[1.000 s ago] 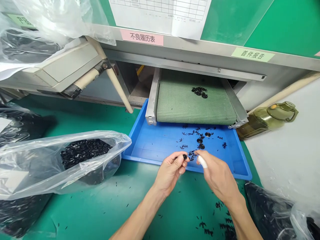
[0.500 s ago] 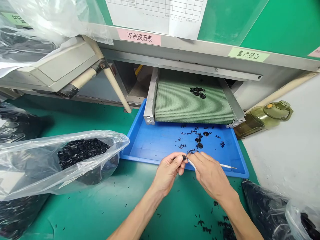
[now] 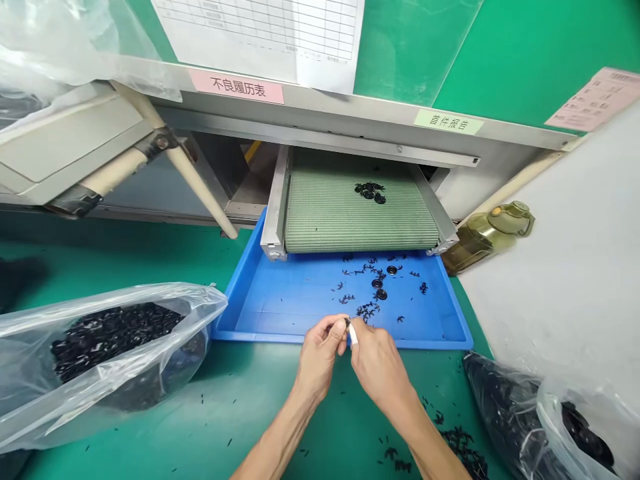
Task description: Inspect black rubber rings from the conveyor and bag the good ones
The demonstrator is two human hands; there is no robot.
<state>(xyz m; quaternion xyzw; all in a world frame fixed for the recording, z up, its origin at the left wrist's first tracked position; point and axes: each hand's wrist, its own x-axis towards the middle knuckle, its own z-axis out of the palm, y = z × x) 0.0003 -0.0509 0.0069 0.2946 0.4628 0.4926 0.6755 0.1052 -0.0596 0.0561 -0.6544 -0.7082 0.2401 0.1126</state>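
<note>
A: So, hands first — grip on those two?

B: Narrow on both sides. Left hand (image 3: 318,357) in a tight pinch on a small black rubber-looking part (image 3: 347,323) at the fingertips. Right hand (image 3: 377,363) just beside it, closed around a slim white-handled tool (image 3: 353,335), tip hidden behind the fingers.

A: Any tips for a pinch like that?

B: Short, small movements, fingers close together, wrists low and steady — no heavy squeezing. Tiny part, easy to lose.

A: And around the hands?

B: Just past the fingers, a blue plastic tray (image 3: 340,340) with loose black bits (image 3: 367,311) and three black rings (image 3: 381,294) scattered across it. Beyond that, a green mesh conveyor belt (image 3: 360,223) with a small black cluster (image 3: 370,191) on top. Off to the left, a clear plastic bag (image 3: 195,303) full of black parts. More stray black bits (image 3: 463,443) on the green bench mat (image 3: 260,413), out past the right wrist.
</note>
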